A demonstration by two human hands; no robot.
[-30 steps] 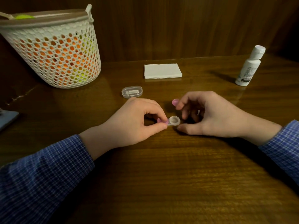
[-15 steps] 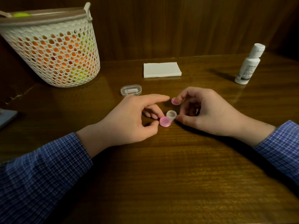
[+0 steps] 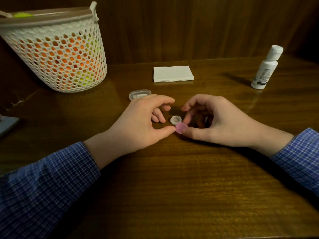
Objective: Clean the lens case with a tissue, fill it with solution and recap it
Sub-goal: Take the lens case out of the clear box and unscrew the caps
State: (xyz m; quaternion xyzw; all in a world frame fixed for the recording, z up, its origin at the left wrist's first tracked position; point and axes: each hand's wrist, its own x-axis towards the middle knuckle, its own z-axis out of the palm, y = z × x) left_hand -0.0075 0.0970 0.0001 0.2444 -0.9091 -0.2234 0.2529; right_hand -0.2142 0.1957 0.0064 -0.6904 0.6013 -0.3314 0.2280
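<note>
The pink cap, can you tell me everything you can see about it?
The pink cap is a small round disc that looks like smooth pink plastic. It is off the lens case, whose clear well sits open just behind it. It lies low at the wooden table, slightly tilted. The left hand touches its edge with the thumb tip, and the right hand pinches it from the other side.

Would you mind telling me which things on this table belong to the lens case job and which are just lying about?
Part of the job:
lens case
pink cap
tissue
solution bottle
left hand
right hand

Just lying about:
basket
small clear box
grey thing at the left edge
</note>
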